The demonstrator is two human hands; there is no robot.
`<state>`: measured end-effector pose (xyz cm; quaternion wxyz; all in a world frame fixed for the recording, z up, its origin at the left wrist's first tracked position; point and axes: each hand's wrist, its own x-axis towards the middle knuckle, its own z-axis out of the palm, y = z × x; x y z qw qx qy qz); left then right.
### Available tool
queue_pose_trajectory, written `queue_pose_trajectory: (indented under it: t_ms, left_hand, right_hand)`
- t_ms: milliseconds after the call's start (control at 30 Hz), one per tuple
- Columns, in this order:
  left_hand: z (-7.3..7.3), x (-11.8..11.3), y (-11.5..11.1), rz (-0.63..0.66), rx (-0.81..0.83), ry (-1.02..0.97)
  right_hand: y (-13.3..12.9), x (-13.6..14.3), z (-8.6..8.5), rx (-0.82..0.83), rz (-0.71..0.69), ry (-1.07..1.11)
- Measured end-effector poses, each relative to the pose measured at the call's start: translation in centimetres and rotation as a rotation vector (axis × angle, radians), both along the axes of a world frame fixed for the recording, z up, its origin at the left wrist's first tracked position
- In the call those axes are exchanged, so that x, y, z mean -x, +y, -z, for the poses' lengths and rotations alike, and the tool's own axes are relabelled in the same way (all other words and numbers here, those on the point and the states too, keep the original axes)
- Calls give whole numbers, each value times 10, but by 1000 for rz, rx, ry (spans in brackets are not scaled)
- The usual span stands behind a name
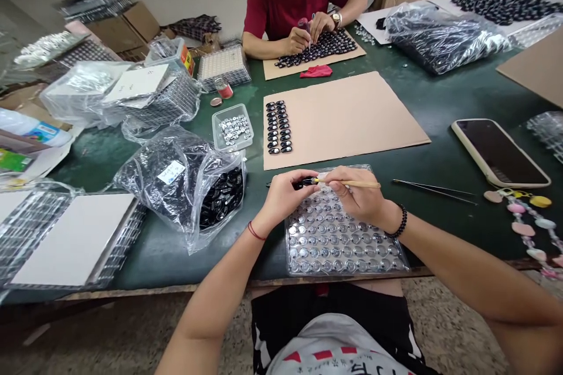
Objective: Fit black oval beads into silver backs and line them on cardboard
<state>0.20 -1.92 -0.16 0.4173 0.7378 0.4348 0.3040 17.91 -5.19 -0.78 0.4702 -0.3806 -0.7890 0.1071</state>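
Note:
My left hand (285, 194) pinches a small black piece (305, 182) above the upper left of a clear plastic tray (347, 266) of round silvery parts. Closed around a thin wooden stick (363, 184) is my right hand (358, 196); the stick's yellowish tip meets the black piece. Beyond my hands lies a cardboard sheet (343, 117) with two columns of black pieces (278, 127) along its left edge. An open plastic bag (185, 176) of black pieces is left of my left hand. Behind it sits a clear box (233, 128) of small silvery parts.
Tweezers (433, 190) and a phone (500, 152) lie at the right, near a beaded strap (523, 228). Across the table a person (299, 12) handles black pieces on another sheet. Stacked trays (74, 240) stand left. A large bag (444, 38) lies back right.

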Motion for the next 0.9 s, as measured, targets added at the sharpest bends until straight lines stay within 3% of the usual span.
queue_pose_trajectory:
  t_ms: [567,667,800,900]
  left_hand:
    - [0,-5,-6,-77,15,-1]
    - [-2,-7,-9,-85,4,-5]
    - [-7,-9,-13,-54,5,35]
    - [-8,-8,-14,-63,17,23]
  right_hand:
    - [-2,3,1,55,-82,20]
    - [1,3,0,252,-66,179]
    - [11,-1,-3,782,-126,653]
    - [15,-1,-7,930,-121,767]
